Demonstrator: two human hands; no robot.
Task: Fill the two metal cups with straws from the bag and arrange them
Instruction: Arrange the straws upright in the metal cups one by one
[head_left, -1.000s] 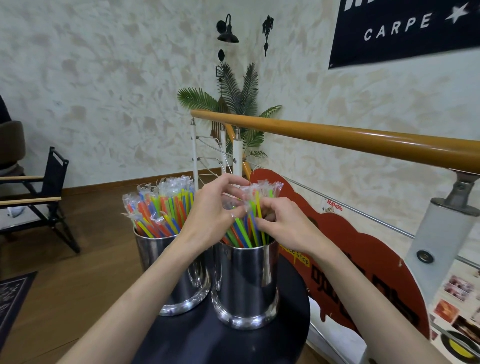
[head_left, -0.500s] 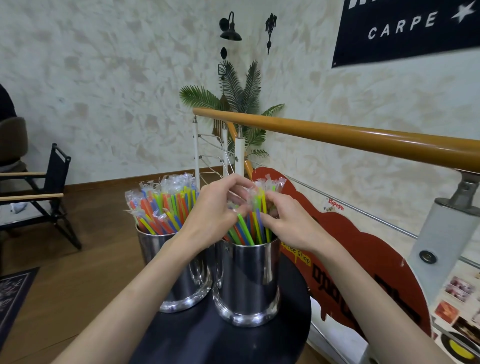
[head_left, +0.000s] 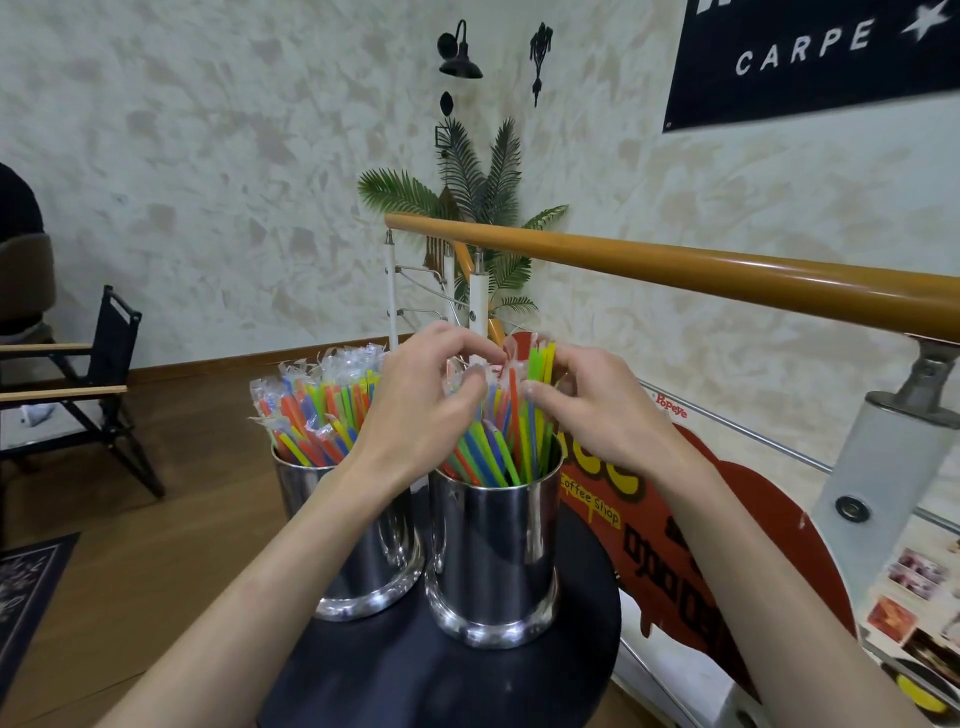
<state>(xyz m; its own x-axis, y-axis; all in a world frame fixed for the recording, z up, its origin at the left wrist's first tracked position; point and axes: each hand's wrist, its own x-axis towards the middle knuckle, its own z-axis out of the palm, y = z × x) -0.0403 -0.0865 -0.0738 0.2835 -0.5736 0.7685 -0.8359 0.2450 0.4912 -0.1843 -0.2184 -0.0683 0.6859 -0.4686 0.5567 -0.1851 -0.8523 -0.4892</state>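
Currently both hands work at the tops of the wrapped multicoloured plastic straws (head_left: 511, 415) standing in the nearer shiny cylindrical metal cup (head_left: 493, 551). Left hand (head_left: 421, 410): fingers curled over the bundle's left side, thumb and fingertips pinching the clear wrapper ends near the top. Right hand (head_left: 592, 410): fingers bent, thumb and forefinger pinching straw tops on the bundle's right side, beside a green straw that stands highest. Both hands are gripping straws, neither is slack. Exact number of straws under each grip cannot be told; the fingers hide it.

Nearer cup: upright, straws fanned loosely, leaning in mixed directions, lower ends inside the cup. Second shiny metal cup (head_left: 363, 561) stands just to its left and slightly behind, touching or almost touching; cannot tell which. It is packed with another bundle of wrapped colourful straws (head_left: 317, 410), orange, green, blue and yellow, the wrapper tips splayed at the top. The left forearm crosses in front of that cup.

Both cups sit on a small round black table (head_left: 441, 675). Right of the table is a red cut-out sign with "Coffee Shop" lettering (head_left: 675, 545), behind it a wooden handrail on white posts (head_left: 675, 265). A green palm plant (head_left: 483, 192) stands against the textured wall. A black folding chair (head_left: 93, 395) stands on the wooden floor at left.
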